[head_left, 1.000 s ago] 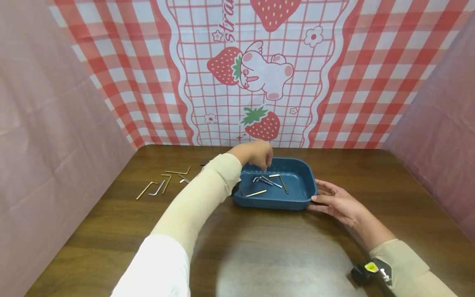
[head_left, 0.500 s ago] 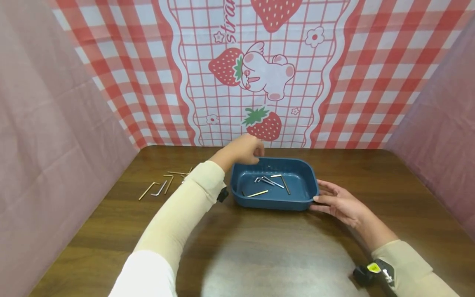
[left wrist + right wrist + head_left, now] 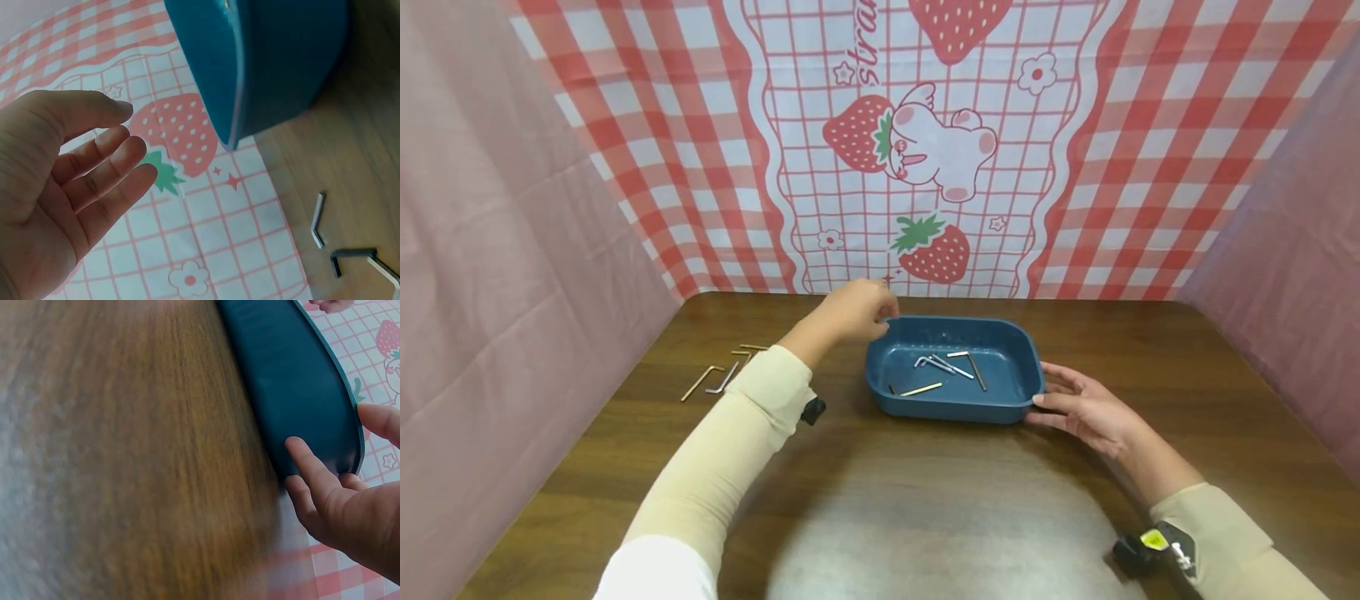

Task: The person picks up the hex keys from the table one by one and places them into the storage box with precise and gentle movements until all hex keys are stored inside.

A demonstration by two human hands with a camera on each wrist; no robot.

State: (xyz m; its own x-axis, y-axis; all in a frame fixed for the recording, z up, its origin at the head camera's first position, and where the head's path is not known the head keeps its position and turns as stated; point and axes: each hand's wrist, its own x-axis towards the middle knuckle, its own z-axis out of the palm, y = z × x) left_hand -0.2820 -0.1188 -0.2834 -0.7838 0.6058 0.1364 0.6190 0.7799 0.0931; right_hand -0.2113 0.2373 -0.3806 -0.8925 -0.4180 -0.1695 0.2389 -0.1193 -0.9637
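A blue rectangular tray [image 3: 955,412] stands on the wooden table, with several L-shaped hex keys [image 3: 922,389] lying in it, some silver and some brass-coloured. My left hand [image 3: 859,310] hovers beside the tray's back left corner, its fingers loosely bent. Nothing is held in that hand [image 3: 81,169] in the left wrist view. My right hand [image 3: 1086,412] grips the tray's front right corner, thumb at the rim and fingers against the outer wall [image 3: 300,381]. More hex keys [image 3: 700,383] lie on the table at the left, partly hidden behind my left sleeve.
A strawberry-print cloth [image 3: 940,167] hangs behind the table [image 3: 880,517]. Pinkish cloths stand at the left [image 3: 512,250] and right [image 3: 1285,275]. Each forearm wears a beige sleeve; a black device [image 3: 1150,550] is strapped on the right one.
My left hand has moved left from above the tray to just outside its back left corner. The right hand and the tray have stayed in place.
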